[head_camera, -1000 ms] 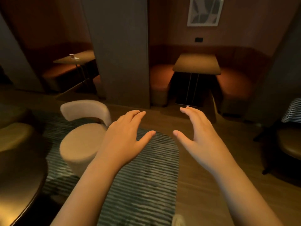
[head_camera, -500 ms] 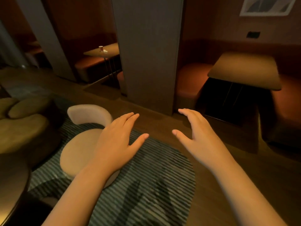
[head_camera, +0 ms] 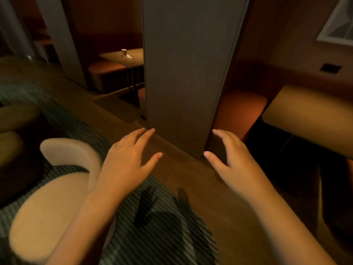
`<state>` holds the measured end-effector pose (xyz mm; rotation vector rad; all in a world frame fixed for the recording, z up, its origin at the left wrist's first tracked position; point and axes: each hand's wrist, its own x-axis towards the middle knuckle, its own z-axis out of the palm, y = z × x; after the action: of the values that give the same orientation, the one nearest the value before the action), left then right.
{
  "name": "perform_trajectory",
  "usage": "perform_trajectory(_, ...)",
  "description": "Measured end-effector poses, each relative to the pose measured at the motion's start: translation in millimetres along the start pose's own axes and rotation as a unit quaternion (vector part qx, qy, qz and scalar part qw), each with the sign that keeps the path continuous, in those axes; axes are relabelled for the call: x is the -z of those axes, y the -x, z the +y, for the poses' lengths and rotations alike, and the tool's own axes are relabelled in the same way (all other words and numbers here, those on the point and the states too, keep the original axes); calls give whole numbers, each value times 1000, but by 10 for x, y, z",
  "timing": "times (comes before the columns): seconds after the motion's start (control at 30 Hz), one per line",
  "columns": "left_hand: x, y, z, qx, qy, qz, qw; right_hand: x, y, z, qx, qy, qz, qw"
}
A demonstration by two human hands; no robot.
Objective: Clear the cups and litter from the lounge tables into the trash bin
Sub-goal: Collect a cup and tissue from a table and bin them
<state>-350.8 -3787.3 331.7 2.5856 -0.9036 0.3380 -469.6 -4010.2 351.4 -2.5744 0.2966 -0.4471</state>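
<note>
Looked down past a pale round-backed chair [head_camera: 66,155] at lower left, set on a striped rug [head_camera: 164,232]. Found the cup [head_camera: 124,52] far off at upper left, on the booth table [head_camera: 112,56] behind the grey pillar [head_camera: 187,73]: upright, long axis vertical, mouth up. Made out a white scrap of litter [head_camera: 129,57] just right of it; could not tell whether touching, nor which way pointing. Held the left hand [head_camera: 126,161] out over the floor, palm down, fingers straight and slightly spread, thumb out to the side, gripping nothing. Held the right hand [head_camera: 234,165] likewise beside it, fingers loosely bent, empty, well apart from the cup. Took in an orange seat [head_camera: 242,109] and a second table [head_camera: 305,115] further right. Against half a second earlier: saw the cup and its table larger and further right in view, the pillar brought to the centre, the second table pushed toward the right edge, both hands kept spread and empty.
</note>
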Motion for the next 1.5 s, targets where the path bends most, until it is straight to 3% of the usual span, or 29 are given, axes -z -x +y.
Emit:
perform_trajectory(0.23,-331,-1430,-81,16,-10,-13,1000,-182,-1440,667,-12,-49,19,999)
perform_trajectory(0.53,-867,-3276,-861,132,-49,4,990,-691,-4002,1225,10,-129,-2,992)
perform_trajectory(0.77,-1018,-4449,-1827,209,-87,42,973,-1497,-6084,786,113,-136,-71,982)
perform_trajectory(1.0,-1098,-4974,-3217,325,-105,56,938,-2856,-7461,31,205,-209,-193,937)
perform_trajectory(1.23,-1247,-6202,-4748,336,-86,57,936,-3851,-8958,-454,173,-192,-222,940)
perform_trajectory(1.5,-1453,-8035,-6107,256,-67,43,963,-4390,-10792,-505,107,-186,-179,960)
